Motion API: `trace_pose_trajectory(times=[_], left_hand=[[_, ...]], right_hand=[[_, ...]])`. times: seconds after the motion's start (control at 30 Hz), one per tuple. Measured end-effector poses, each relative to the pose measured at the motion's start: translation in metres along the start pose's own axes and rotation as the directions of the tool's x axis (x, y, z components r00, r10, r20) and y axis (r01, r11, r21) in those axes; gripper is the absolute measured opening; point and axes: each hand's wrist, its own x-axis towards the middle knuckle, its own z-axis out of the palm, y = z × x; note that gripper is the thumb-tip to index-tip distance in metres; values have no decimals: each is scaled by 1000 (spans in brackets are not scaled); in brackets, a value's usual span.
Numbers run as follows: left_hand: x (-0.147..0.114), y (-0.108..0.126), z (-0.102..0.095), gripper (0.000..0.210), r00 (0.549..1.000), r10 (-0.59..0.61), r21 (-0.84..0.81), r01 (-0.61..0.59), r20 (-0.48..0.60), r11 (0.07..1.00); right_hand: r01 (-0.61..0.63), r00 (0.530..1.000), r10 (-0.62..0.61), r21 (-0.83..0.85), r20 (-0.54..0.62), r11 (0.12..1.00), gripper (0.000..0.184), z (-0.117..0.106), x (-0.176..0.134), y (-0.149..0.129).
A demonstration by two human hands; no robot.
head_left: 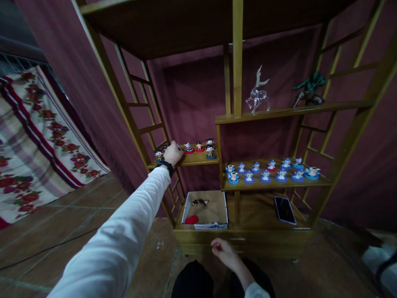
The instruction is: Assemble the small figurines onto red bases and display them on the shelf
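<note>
My left hand [173,154] reaches onto the left shelf, fingers closed downward among small figurines. Whatever it grips is mostly hidden behind the hand. A black-haired figurine [159,155] stands just left of it. To its right are a white figurine on a red base [189,147], a figurine in red [199,146] and a dark-based figurine [211,150]. My right hand [226,252] hovers low in front of the cabinet, loosely bent, and no object shows in it. An open cardboard box [221,209] sits below the shelf, holding dark figurine pieces [200,202] and a red piece [191,219].
Two rows of blue and purple figurines [265,176] line the right shelf [276,186]. A clear deer ornament [258,96] and a green figure [311,91] stand above. A phone [285,210] lies on the cabinet's lower surface. A cable [49,248] crosses the floor at left.
</note>
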Motion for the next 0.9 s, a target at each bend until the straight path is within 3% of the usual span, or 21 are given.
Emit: trace_pose_trajectory(times=[0.43,0.6,0.73,0.83,0.9], left_hand=[[0,-7,4,46,999,37,-7,-37,-33,999],[-5,-9,-3,44,998,43,-54,-45,-41,998],[-42,-12,-12,40,970,143,-160,-176,-199,971],[-95,-19,-9,32,898,247,-291,-362,-365,886],[-133,-27,6,29,880,222,-389,-396,-421,832]], right_hand=[[33,999,-33,-84,-5,996,16,3,4,16],[84,996,-82,-65,34,994,19,0,4,19],[119,993,-118,-71,26,990,20,-2,4,20],[142,990,-143,-88,-7,986,20,-2,5,23],[155,988,-157,-100,-13,983,21,-2,6,25]])
